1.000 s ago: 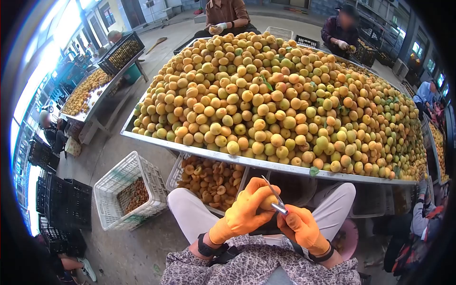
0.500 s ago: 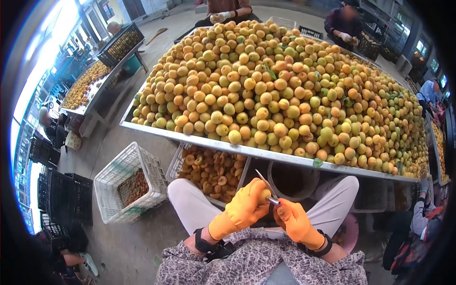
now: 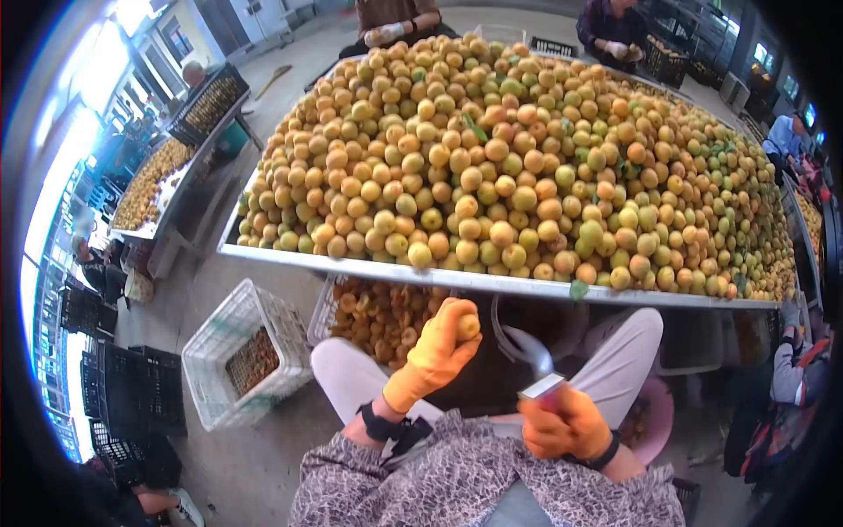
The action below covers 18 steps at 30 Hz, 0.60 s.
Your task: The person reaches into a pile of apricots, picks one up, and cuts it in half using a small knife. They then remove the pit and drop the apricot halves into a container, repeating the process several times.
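Observation:
My left hand (image 3: 428, 362), in an orange glove, is closed around an apricot (image 3: 468, 328) just below the front edge of the table. In my right hand (image 3: 566, 423), also gloved in orange, is a knife (image 3: 532, 355) with a reddish handle. Its blade points up and to the left, apart from the fruit and slightly blurred. Whole apricots (image 3: 465, 206) lie heaped on the metal-edged table (image 3: 369, 268) in front of me. Beneath that edge, a crate of apricot halves (image 3: 378, 321) sits partly behind my left hand.
A white crate (image 3: 209, 373) with brown pits (image 3: 253, 362) stands on the floor at left. Black crates (image 3: 136, 395) are stacked farther left. A pink basin (image 3: 654, 413) is beside my right leg. Two people work across the table; another fruit-covered table (image 3: 158, 189) stands at back left.
My hands have moved apart. The knife has come away from the apricot, down and to the right, and its blade has turned. The apricot in my left hand has risen slightly.

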Available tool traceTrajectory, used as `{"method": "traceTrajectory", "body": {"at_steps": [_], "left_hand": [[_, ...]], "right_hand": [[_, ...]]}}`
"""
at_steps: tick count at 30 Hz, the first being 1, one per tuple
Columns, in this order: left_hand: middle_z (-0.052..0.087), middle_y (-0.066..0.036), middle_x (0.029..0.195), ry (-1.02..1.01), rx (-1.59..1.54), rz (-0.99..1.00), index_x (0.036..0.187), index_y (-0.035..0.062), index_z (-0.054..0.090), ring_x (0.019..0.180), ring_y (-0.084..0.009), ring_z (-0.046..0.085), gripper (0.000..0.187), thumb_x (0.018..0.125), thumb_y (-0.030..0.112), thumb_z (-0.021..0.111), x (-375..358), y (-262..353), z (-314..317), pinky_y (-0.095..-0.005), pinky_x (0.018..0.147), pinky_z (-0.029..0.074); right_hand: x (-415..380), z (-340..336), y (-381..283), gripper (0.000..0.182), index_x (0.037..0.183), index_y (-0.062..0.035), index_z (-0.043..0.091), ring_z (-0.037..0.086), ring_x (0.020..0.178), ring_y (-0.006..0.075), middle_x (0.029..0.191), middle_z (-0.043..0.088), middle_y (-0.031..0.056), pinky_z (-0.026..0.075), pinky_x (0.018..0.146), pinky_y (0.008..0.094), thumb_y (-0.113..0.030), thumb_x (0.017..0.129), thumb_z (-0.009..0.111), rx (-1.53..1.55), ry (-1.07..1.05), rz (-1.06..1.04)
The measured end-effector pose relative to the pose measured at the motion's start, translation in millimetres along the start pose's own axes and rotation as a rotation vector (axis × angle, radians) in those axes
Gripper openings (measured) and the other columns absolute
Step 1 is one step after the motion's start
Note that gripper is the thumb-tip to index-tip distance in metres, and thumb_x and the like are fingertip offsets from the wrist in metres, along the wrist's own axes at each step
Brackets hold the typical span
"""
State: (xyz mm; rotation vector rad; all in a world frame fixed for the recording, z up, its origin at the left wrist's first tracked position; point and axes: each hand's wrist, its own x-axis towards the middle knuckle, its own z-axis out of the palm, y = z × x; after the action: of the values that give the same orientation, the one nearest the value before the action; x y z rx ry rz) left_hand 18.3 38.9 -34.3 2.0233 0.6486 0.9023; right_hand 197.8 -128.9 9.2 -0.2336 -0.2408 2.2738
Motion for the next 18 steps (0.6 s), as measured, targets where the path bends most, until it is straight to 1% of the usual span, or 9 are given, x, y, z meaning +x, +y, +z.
{"method": "traceTrajectory", "body": {"at_steps": [1,3,4,5,7,9,12,16,18], "left_hand": [[0.057,-0.009,0.097,0.002,-0.082,-0.047,0.115,0.0055,0.051,0.083,-0.0186,0.059,0.033,0.085,0.003,0.065,1.7,5.0,-4.5,-0.03,0.073,0.047],[0.058,-0.007,0.105,-0.088,-0.5,-0.34,0.119,0.0061,0.052,0.09,-0.0156,0.058,0.038,0.086,0.011,0.069,-1.1,6.7,-4.1,-0.0288,0.079,0.049],[0.058,-0.007,0.108,-0.098,-0.657,-0.353,0.122,0.0058,0.052,0.092,-0.0163,0.058,0.043,0.086,0.017,0.072,1.3,13.7,-3.5,-0.0296,0.082,0.049],[0.058,-0.007,0.111,-0.11,-0.814,-0.367,0.126,0.0054,0.052,0.094,-0.0171,0.058,0.049,0.085,0.023,0.074,3.6,21.0,-1.7,-0.0304,0.086,0.049],[0.058,-0.01,0.117,0.002,-1.151,-0.375,0.13,0.0022,0.05,0.103,-0.0203,0.06,0.063,0.083,0.036,0.076,6.3,30.9,11.4,-0.0374,0.096,0.048],[0.058,-0.01,0.118,-0.018,-1.439,-0.35,0.133,0.004,0.047,0.105,-0.0227,0.06,0.064,0.086,0.042,0.071,6.2,33.4,20.9,-0.0459,0.106,0.041],[0.057,-0.012,0.123,-0.03,-1.623,-0.311,0.136,0.0044,0.044,0.112,-0.0277,0.057,0.063,0.091,0.043,0.065,3.9,34.3,34.4,-0.0507,0.112,0.034],[0.056,-0.013,0.129,-0.043,-1.661,-0.32,0.137,0.0068,0.043,0.118,-0.0311,0.054,0.064,0.091,0.046,0.063,1.2,44.2,37.0,-0.0535,0.115,0.028],[0.055,-0.005,0.122,-0.039,-1.551,-0.364,0.141,0.0108,0.039,0.12,-0.029,0.051,0.07,0.09,0.055,0.057,2.3,54.7,37.6,-0.0564,0.116,0.022]], "right_hand": [[-9.4,-22.8,-3.0,0.058,0.067,-0.0095,0.044,0.033,0.036,0.0076,0.048,0.036,-0.0033,0.023,0.035,0.0243,-0.061,0.094,0.048,0.051,-0.248,-0.065],[-13.2,-10.8,-23.8,0.055,0.072,-0.0062,0.049,0.037,0.04,0.0085,0.049,0.041,-0.0013,0.026,0.039,0.0236,-0.056,0.095,0.051,-0.583,0.415,-0.419],[0.6,-16.3,-24.5,0.049,0.08,-0.0041,0.054,0.039,0.045,0.0071,0.053,0.046,0.0002,0.028,0.043,0.0221,-0.05,0.096,0.055,-1.132,0.782,-0.718],[-6.4,-13.3,-27.4,0.041,0.086,-0.0047,0.056,0.039,0.05,0.0046,0.061,0.049,-0.0015,0.027,0.047,0.0204,-0.045,0.097,0.056,-1.573,0.988,-0.675],[-11.2,2.9,-18.0,0.042,0.089,-0.0054,0.055,0.039,0.053,0.0032,0.066,0.049,-0.0031,0.026,0.048,0.0199,-0.046,0.098,0.054,-0.816,0.685,-0.526],[1.5,18.8,-9.4,0.045,0.088,-0.0068,0.053,0.036,0.054,0.0029,0.066,0.045,-0.0047,0.025,0.049,0.0198,-0.051,0.098,0.049,-0.815,0.675,-0.596],[9.6,24.3,-9.1,0.047,0.084,-0.0073,0.051,0.032,0.052,0.003,0.063,0.039,-0.0059,0.022,0.048,0.0202,-0.051,0.1,0.045,-0.753,0.53,-0.401],[15.8,19.0,-2.6,0.049,0.082,-0.0075,0.051,0.031,0.051,0.0033,0.061,0.038,-0.0062,0.021,0.047,0.0209,-0.053,0.1,0.044,-0.699,0.466,-0.396],[18.4,18.6,0.2,0.049,0.083,-0.0077,0.051,0.031,0.051,0.0032,0.061,0.038,-0.0062,0.021,0.047,0.0209,-0.053,0.099,0.045,-0.7,0.477,-0.406]]}}
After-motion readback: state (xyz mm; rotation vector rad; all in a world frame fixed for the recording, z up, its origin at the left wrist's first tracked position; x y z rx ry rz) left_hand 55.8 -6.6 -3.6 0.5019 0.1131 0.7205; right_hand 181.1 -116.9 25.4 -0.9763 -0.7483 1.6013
